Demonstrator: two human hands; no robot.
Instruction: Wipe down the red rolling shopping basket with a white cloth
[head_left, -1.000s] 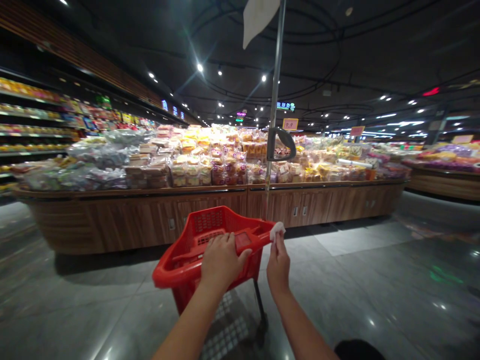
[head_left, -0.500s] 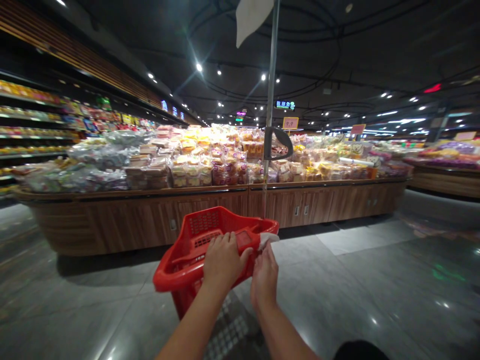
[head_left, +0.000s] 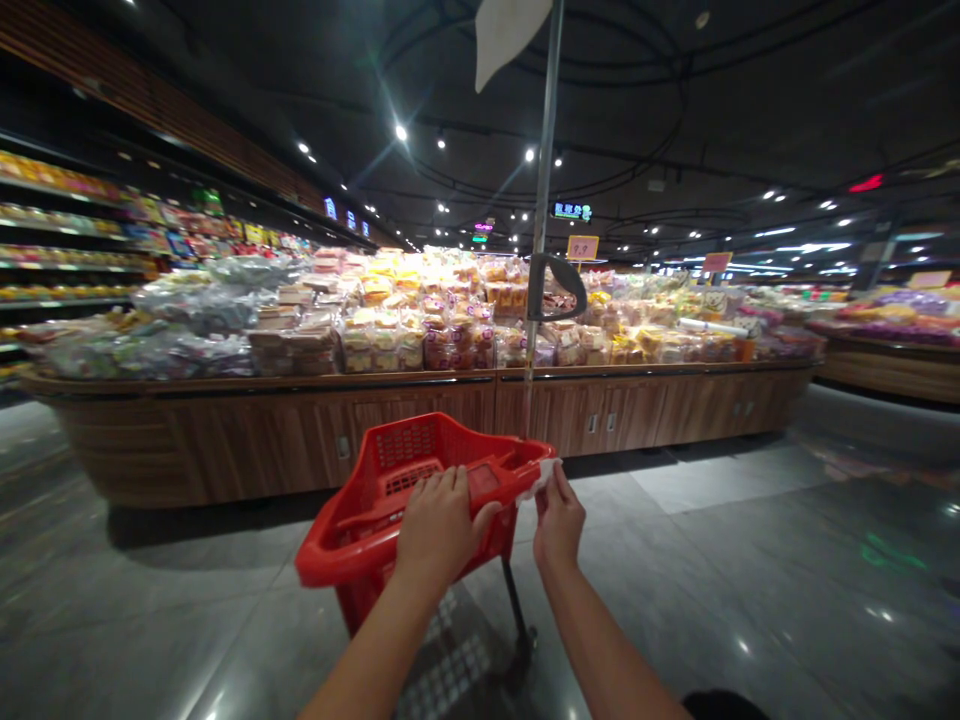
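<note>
A red plastic shopping cart (head_left: 352, 548) stands in front of me, its handle (head_left: 491, 482) running along the near side. My left hand (head_left: 441, 525) is closed over the middle of that handle, thumb on the near side. At the handle's right end, my right hand (head_left: 559, 520) pinches a white wipe (head_left: 541, 478) that lies against the red plastic. The wipe is thin and crumpled, and part of it is hidden behind my fingers.
A long wooden display counter (head_left: 420, 400) piled with bagged bread and snacks (head_left: 450, 325) lies just beyond the cart. A metal pole (head_left: 546, 160) with a grey bracket (head_left: 556, 287) rises behind the handle. Stocked shelves (head_left: 60, 240) line the left; another counter (head_left: 885, 365) stands right.
My right hand has moved right and slightly up with the wipe, to the handle's outer end. My left hand stays on the handle, and the cart has shifted slightly left in view.
</note>
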